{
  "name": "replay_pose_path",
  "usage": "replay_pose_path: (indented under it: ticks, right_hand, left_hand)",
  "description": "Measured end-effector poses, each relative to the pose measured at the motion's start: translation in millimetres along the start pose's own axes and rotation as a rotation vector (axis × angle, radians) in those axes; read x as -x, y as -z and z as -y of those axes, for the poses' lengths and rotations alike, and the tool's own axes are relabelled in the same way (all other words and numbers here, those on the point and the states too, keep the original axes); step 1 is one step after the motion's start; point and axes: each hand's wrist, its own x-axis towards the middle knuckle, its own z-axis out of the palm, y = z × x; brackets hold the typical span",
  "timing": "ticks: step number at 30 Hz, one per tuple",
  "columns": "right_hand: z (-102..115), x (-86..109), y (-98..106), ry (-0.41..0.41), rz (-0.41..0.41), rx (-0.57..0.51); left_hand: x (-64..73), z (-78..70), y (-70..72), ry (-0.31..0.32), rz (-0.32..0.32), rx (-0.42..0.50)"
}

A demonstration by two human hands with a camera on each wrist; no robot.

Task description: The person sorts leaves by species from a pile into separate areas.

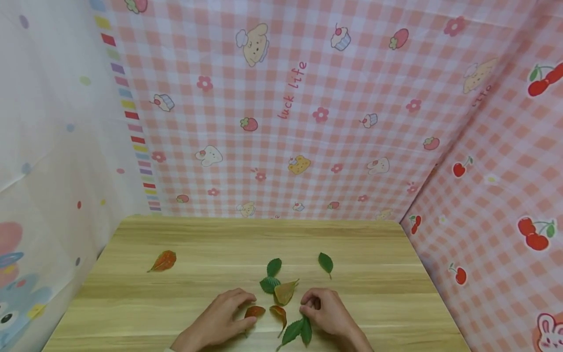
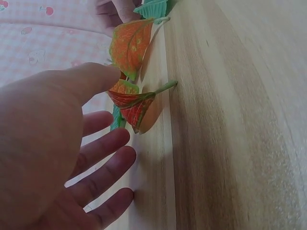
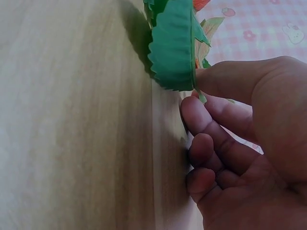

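Note:
My left hand lies over the table with its fingers spread and slightly bent. A red-orange leaf sits between its thumb and fingers; in the left wrist view the thumb tip overlaps that leaf, and I cannot tell whether they touch. My right hand pinches the short stem of a green, saw-edged leaf between thumb and forefinger, the other fingers curled. That leaf points toward the front, against another green leaf. Between the hands is a curled red-orange leaf.
Beyond the hands a yellow-brown leaf overlaps a green leaf, with another green leaf behind. One green leaf lies back right, an orange-red leaf far left. Patterned cloth encloses the wooden table.

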Motion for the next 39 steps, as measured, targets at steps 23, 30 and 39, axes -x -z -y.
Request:
replay_pose_path:
  ticks: [23,30,39]
  right_hand:
    - [-5.8,2.7,1.7,-0.029,-0.027,-0.084]
    - [-7.2,3.7,2.5,-0.029,-0.027,-0.092]
    - [-8.1,6.5,1.3,-0.024,-0.035,-0.105]
  left_hand:
    - [-1.0,-0.6,-1.0,0.057,-0.032,0.181]
    - [0.5,1.4,-0.6,0.066,-0.100,0.144]
    - [1.6,5.6,-1.6,0.054,-0.150,0.123]
